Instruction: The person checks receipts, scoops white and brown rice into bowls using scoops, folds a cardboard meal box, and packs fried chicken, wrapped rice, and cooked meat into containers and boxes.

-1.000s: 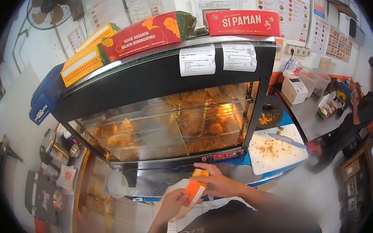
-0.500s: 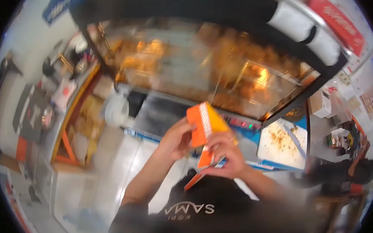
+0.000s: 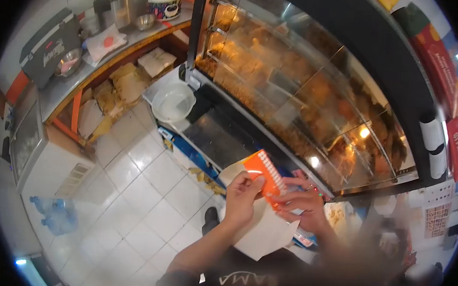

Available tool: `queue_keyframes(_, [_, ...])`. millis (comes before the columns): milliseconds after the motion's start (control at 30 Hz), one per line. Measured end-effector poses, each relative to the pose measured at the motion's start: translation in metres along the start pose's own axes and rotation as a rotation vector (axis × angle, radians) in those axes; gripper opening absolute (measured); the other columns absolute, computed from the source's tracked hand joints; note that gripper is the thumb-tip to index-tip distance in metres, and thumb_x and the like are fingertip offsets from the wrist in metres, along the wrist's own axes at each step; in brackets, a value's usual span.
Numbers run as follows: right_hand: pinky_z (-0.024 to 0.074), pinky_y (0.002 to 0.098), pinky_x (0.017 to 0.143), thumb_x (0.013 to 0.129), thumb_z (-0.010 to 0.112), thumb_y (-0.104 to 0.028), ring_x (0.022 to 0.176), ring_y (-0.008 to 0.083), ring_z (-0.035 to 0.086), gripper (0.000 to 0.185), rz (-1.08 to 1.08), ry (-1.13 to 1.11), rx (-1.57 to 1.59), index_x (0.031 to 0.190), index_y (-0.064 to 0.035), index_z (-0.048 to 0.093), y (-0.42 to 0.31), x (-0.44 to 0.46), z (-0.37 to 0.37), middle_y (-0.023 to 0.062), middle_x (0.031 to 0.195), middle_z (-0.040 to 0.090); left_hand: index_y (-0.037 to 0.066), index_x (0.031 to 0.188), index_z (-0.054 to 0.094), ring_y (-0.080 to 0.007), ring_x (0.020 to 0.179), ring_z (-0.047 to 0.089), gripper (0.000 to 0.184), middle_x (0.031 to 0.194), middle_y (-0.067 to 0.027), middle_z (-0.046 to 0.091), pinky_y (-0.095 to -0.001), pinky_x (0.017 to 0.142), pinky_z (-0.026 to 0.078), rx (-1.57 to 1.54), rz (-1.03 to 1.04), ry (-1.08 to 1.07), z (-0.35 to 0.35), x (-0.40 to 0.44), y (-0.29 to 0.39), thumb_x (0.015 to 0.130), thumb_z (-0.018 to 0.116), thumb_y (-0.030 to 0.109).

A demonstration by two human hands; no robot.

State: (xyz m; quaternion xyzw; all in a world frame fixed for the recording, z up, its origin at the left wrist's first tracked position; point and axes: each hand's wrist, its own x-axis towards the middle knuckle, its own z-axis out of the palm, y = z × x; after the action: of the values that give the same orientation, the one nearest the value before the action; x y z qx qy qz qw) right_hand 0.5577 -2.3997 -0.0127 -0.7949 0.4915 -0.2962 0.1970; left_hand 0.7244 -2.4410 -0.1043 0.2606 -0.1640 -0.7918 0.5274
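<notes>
Both hands hold an orange cardboard food box (image 3: 270,178) with a white striped band, in front of my body. It is partly unfolded, and its pale panels (image 3: 265,232) spread out below and to the left of the orange part. My left hand (image 3: 242,196) pinches the left side of the orange panel between thumb and fingers. On the right side, my right hand (image 3: 305,204) grips the box, its fingers bent over the orange edge. Behind the box stands a lit glass display cabinet (image 3: 295,89) with brown fried food inside.
A white plastic tub (image 3: 174,103) stands by a dark metal counter (image 3: 221,134) under the cabinet. Left are a shelf table (image 3: 94,69) with bowls and a white chest (image 3: 57,164). Blue water bottles (image 3: 54,215) lie on the tiled floor (image 3: 132,189). A blurred person (image 3: 417,275) is at right.
My view has turned, so the cabinet now sits further right and tilted. The box has gone from folded orange and yellow sides to showing broad pale panels. Both hands still hold it.
</notes>
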Motion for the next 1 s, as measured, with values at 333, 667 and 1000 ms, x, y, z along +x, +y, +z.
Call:
queue_keyframes(333, [0.049, 0.0358, 0.094, 0.072, 0.083, -0.004, 0.114, 0.0271, 0.06, 0.023, 0.177, 0.421, 0.249, 0.086, -0.004, 0.065, 0.042, -0.041, 0.047, 0.0137, 0.132, 0.058, 0.005, 0.124, 0.053, -0.0192, 0.1, 0.062, 0.031, 0.112, -0.0078, 0.061, -0.037, 0.091, 0.051, 0.098, -0.271, -0.183, 0.016, -0.018, -0.02, 0.095, 0.061, 0.012])
queue_keyframes(667, [0.0531, 0.0333, 0.084, 0.085, 0.074, -0.003, 0.099, 0.0174, 0.062, 0.031, 0.568, 0.65, 0.894, 0.106, -0.0084, 0.052, 0.088, -0.146, 0.078, 0.0118, 0.131, 0.053, 0.012, 0.116, 0.068, -0.0337, 0.101, 0.058, 0.041, 0.107, -0.0157, 0.061, -0.041, 0.087, 0.047, 1.516, 0.604, -0.985, 0.023, 0.062, -0.05, 0.077, 0.078, 0.02])
queue_keyframes(1000, [0.0514, 0.0303, 0.076, 0.084, 0.068, -0.011, 0.091, 0.017, 0.061, 0.025, 0.92, 1.448, 0.867, 0.107, -0.0046, 0.059, 0.102, -0.281, 0.084, 0.0065, 0.1, 0.061, -0.001, 0.106, 0.069, -0.0313, 0.083, 0.068, 0.026, 0.1, -0.0181, 0.066, -0.041, 0.071, 0.056, 1.638, -0.053, -0.317, -0.089, 0.147, -0.137, 0.085, 0.071, 0.015])
